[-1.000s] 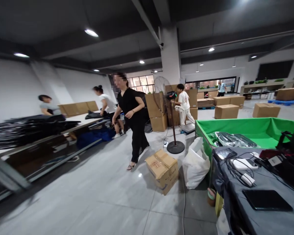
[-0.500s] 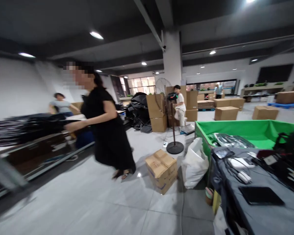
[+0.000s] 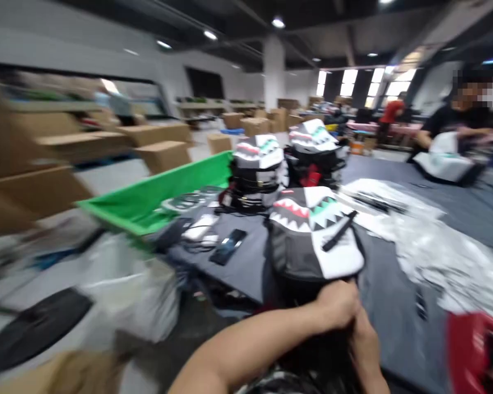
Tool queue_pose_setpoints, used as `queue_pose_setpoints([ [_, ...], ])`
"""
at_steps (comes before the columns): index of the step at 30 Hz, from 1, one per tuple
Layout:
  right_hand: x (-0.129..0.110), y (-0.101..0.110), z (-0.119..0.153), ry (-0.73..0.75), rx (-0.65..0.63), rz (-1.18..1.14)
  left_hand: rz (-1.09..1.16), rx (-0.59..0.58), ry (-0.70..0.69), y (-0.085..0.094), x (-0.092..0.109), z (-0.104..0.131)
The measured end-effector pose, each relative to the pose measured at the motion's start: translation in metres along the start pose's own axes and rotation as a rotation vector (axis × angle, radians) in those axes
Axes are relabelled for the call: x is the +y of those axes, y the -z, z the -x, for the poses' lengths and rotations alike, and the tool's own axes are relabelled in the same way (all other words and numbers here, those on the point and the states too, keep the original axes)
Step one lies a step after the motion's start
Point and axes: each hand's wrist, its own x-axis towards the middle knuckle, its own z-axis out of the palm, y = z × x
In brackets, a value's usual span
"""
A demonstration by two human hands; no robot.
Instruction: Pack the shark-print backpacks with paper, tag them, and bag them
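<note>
A black and white backpack (image 3: 316,235) with red and green toothed patterns lies on the dark cloth of the table (image 3: 246,268), close in front of me. My left hand (image 3: 339,301) is closed at its near edge, its forearm stretched across from the lower left. Right beside it, my right hand (image 3: 363,328) comes up from below, partly covered and blurred. What the fingers of either hand hold is hidden. Behind this backpack stand two stacks of similar bags (image 3: 257,169). A dark phone (image 3: 229,246) lies left of the backpack.
Clear plastic bags (image 3: 439,246) spread over the table's right side. A green-lined bin (image 3: 156,197) stands left, with a white sack (image 3: 139,295) and a round black base (image 3: 36,328) below. A red object (image 3: 472,345) is at lower right. Across the table, a person handles a white bag (image 3: 447,158).
The view has swung right, from the aisle and walking person to the table with backpacks. Both my hands have come into view at the near backpack.
</note>
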Motion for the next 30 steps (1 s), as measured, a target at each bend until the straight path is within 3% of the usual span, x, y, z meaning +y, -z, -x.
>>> queue_pose_setpoints([
  [3,0.006,0.027,0.002,0.042,-0.058,0.19,-0.108,-0.058,-0.033,-0.002,-0.001,-0.017],
  [8,-0.011,0.047,-0.029,-0.099,-0.41,0.493,-0.161,-0.206,-0.113,0.002,-0.006,-0.024],
  [12,-0.018,0.055,-0.03,-0.167,-0.526,0.507,-0.212,-0.328,-0.112,0.007,-0.012,-0.021],
  [16,-0.017,0.056,-0.021,-0.174,-0.579,0.486,-0.295,-0.285,-0.113,0.006,-0.016,-0.01],
  [19,-0.015,0.05,-0.017,-0.216,-0.519,0.426,-0.354,-0.2,-0.105,0.0,-0.014,0.0],
  [23,-0.011,0.031,-0.011,-0.287,-0.316,0.17,-0.497,-0.099,-0.076,-0.006,-0.015,0.015],
  [30,-0.009,0.0,0.015,-0.214,0.036,-0.231,-0.542,-0.131,-0.04,-0.016,-0.025,0.023],
])
